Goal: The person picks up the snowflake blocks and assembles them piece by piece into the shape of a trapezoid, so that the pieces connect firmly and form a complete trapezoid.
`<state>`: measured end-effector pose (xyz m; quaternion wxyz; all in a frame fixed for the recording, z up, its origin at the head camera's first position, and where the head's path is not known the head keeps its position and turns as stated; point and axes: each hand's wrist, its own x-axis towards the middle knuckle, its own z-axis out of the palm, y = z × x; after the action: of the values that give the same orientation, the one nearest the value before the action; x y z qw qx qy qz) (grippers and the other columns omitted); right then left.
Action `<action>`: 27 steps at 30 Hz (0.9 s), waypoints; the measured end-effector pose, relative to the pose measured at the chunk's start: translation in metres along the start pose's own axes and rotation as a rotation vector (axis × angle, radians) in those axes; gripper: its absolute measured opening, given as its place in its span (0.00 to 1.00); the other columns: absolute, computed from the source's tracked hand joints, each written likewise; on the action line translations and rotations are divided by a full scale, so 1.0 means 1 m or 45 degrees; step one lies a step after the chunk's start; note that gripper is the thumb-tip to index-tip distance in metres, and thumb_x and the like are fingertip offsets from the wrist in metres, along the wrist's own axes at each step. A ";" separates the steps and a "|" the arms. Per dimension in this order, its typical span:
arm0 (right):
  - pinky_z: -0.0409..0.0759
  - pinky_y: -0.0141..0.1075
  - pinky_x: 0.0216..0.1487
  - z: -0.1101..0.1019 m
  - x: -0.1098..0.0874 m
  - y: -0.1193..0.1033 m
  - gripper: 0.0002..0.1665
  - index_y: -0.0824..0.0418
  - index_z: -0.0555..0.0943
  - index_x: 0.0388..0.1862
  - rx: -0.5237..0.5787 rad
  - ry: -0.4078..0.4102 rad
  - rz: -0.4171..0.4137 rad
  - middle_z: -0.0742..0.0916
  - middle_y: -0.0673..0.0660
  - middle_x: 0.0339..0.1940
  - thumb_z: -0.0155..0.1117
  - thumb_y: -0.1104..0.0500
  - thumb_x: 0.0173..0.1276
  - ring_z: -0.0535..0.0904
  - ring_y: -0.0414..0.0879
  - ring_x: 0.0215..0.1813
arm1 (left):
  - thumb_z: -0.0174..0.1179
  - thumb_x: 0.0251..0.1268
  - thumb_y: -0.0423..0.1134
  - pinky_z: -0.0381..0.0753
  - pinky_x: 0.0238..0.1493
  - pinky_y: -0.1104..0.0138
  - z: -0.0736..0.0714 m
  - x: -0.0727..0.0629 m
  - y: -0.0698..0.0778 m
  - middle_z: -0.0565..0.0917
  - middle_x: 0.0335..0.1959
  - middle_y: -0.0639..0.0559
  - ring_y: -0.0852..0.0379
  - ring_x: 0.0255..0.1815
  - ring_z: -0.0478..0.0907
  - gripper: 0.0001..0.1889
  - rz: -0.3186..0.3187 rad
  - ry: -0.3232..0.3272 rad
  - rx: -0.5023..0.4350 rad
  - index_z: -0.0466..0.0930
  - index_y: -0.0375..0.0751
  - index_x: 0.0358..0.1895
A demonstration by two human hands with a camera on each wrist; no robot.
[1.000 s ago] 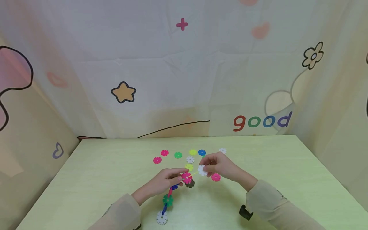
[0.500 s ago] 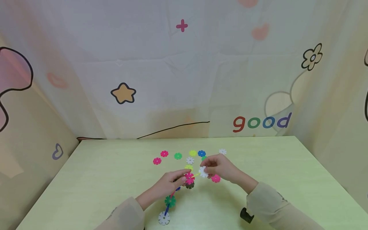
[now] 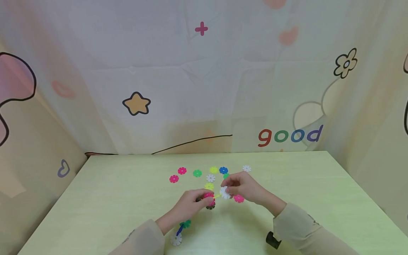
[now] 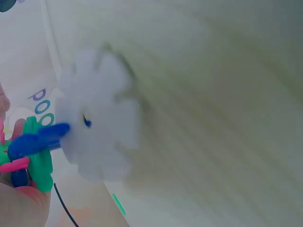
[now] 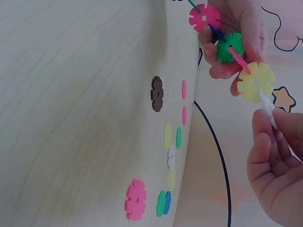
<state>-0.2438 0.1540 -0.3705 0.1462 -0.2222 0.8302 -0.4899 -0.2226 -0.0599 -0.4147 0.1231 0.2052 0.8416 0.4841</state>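
In the head view my left hand (image 3: 190, 206) grips a chain of slotted snowflake discs, thumb over a pink disc (image 3: 209, 198) near its right end. The tail, with a green disc (image 3: 186, 224) and a white end disc (image 3: 176, 239), hangs below that hand. Close up in the left wrist view are the same white end disc (image 4: 102, 118) and a blue disc (image 4: 35, 140) slotted to it. My right hand (image 3: 243, 186) pinches another white disc (image 3: 224, 192) between thumb and fingers. That disc meets the slot edge of a yellow disc (image 5: 255, 81) ending the chain.
Loose discs lie on the table (image 3: 105, 205) beyond and beneath the hands, among them a brown disc (image 5: 157, 94), a pink one (image 3: 238, 198) and a blue one (image 3: 223, 170). A printed curtain (image 3: 178, 88) closes off the back. A black object (image 3: 273, 240) sits beside the right sleeve.
My left hand has shifted right and its thumb now covers more of the pink disc, which has turned. The chain's tail swung right, then back left. The right hand stays nearly still, pinching the white disc.
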 end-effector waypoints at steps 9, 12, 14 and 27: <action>0.79 0.41 0.34 0.005 -0.003 -0.006 0.09 0.70 0.78 0.38 -0.016 0.071 -0.024 0.81 0.58 0.29 0.58 0.67 0.59 0.75 0.44 0.28 | 0.54 0.58 0.52 0.72 0.32 0.70 0.001 0.002 0.002 0.81 0.31 0.58 0.59 0.31 0.72 0.15 0.007 0.050 0.051 0.79 0.47 0.42; 0.79 0.40 0.33 0.006 -0.004 -0.007 0.07 0.69 0.79 0.37 -0.029 0.095 -0.018 0.80 0.58 0.28 0.58 0.68 0.59 0.74 0.44 0.27 | 0.54 0.58 0.52 0.73 0.32 0.71 0.001 0.002 0.003 0.81 0.31 0.59 0.60 0.31 0.72 0.15 0.014 0.059 0.067 0.80 0.48 0.42; 0.79 0.39 0.33 0.007 -0.004 -0.007 0.07 0.68 0.79 0.36 -0.030 0.102 -0.008 0.80 0.58 0.28 0.58 0.68 0.58 0.74 0.44 0.27 | 0.54 0.58 0.51 0.73 0.32 0.71 0.001 0.002 0.004 0.82 0.31 0.59 0.60 0.31 0.72 0.14 0.016 0.061 0.072 0.80 0.48 0.42; 0.78 0.38 0.32 0.011 -0.002 -0.004 0.08 0.70 0.79 0.37 0.011 0.072 0.007 0.80 0.57 0.28 0.57 0.69 0.59 0.73 0.44 0.27 | 0.56 0.59 0.46 0.74 0.30 0.73 0.001 -0.002 0.010 0.82 0.30 0.57 0.61 0.29 0.73 0.11 0.075 0.031 0.103 0.80 0.46 0.40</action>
<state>-0.2358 0.1447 -0.3721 0.1251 -0.2055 0.8324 -0.4992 -0.2182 -0.0558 -0.4067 0.0900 0.2289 0.8554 0.4557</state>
